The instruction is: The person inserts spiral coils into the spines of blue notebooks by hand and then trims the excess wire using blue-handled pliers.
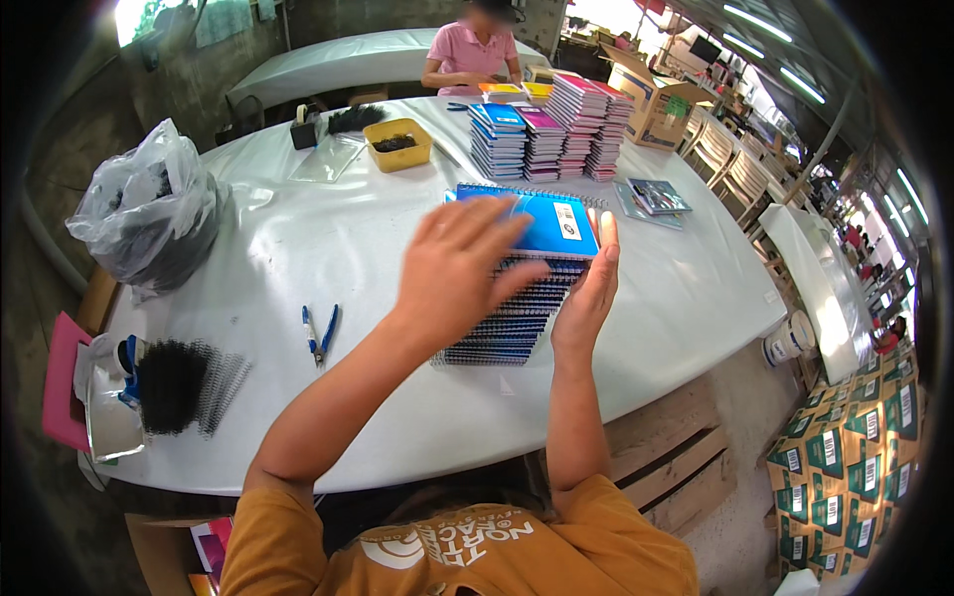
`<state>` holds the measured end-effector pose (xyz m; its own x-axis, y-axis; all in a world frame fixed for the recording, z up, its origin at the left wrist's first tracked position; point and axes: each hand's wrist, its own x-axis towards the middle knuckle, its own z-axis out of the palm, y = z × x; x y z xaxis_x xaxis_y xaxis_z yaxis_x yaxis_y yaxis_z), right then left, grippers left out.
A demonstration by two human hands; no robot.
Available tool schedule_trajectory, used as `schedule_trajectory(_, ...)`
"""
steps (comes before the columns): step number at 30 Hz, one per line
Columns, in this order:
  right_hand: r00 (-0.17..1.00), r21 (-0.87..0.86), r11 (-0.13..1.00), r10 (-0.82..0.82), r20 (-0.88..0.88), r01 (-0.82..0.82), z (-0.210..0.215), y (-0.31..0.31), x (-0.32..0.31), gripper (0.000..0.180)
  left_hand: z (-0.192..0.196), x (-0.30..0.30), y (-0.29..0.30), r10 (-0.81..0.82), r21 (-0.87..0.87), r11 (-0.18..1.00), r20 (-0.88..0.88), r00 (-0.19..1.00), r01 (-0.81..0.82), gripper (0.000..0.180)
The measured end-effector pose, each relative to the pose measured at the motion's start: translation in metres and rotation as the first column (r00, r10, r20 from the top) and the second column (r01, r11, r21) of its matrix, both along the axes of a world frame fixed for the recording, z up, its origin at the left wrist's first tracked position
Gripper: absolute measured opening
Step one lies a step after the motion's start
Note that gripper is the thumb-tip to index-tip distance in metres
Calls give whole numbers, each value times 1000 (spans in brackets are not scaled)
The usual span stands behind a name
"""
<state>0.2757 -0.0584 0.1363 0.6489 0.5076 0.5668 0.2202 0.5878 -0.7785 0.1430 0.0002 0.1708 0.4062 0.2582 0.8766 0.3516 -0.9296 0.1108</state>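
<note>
A tall stack of spiral-bound notebooks (512, 318) stands before me on the table, black wire spirals showing along the near side. The top notebook (545, 230) has a blue cover with a white label. Over the left part of that cover, my left hand (459, 260) is spread and slightly blurred; whether it touches the cover I cannot tell. Against the stack's right side rests my right hand (588, 293), its fingers stretched out and partly hidden. Blue-handled cutting pliers (319, 336) lie with handles apart, left of my left forearm.
More notebook stacks (566, 129) stand at the back, near a person in pink (475, 52). A yellow tub (399, 145) holds dark pieces. A filled plastic bag (149, 214) and black wire spirals (184, 387) sit at left. Shiny packets (653, 199) lie right; patterned cartons (850, 467) stand beyond.
</note>
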Motion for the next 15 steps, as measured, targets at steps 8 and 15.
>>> schedule_trajectory(8,939,-22,958,-274,208,285,-2,17,-4,34,-26,-3,11,165,-585,797,450,878,151,22)
schedule_trajectory(15,973,-97,968,-230,10,229,-20,-2,16,50,-48,-30,22,227,-584,763,644,730,278,54)
